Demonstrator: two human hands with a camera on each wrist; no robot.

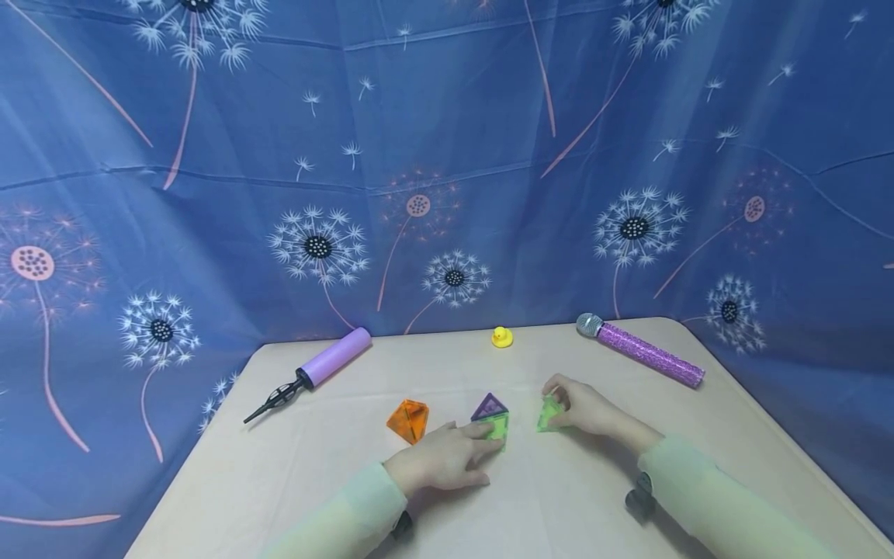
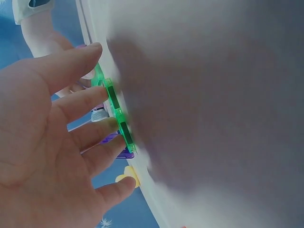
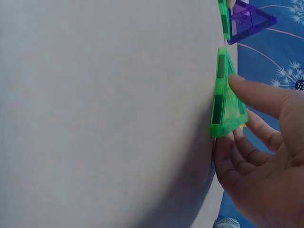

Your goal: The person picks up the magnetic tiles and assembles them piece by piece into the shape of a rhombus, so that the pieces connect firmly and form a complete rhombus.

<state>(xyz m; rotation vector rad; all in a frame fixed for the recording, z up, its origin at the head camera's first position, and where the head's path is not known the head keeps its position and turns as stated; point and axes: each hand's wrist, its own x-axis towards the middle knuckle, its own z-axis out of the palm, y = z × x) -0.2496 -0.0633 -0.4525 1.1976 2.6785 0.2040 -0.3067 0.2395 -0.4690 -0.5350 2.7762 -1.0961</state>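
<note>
Near the table's middle, my left hand [image 1: 447,456] rests its extended fingertips on a translucent green magnetic tile [image 1: 500,425]. Directly behind that tile, a purple triangular tile [image 1: 490,405] adjoins its far edge. To the right, my right hand [image 1: 588,407] pinches a second green tile [image 1: 548,414], a triangle, between thumb and fingers. In the right wrist view this green triangle [image 3: 219,107] is tilted, one edge with dark magnets facing the camera. A gap separates the two green pieces. Fingers partly cover both.
Orange tiles [image 1: 408,420] lie left of the left hand. Farther back are a purple hand pump [image 1: 337,358] at left, a yellow rubber duck [image 1: 501,337] in the centre and a glittery purple microphone [image 1: 649,354] at right. A blue dandelion-print curtain [image 1: 489,194] hangs behind the table.
</note>
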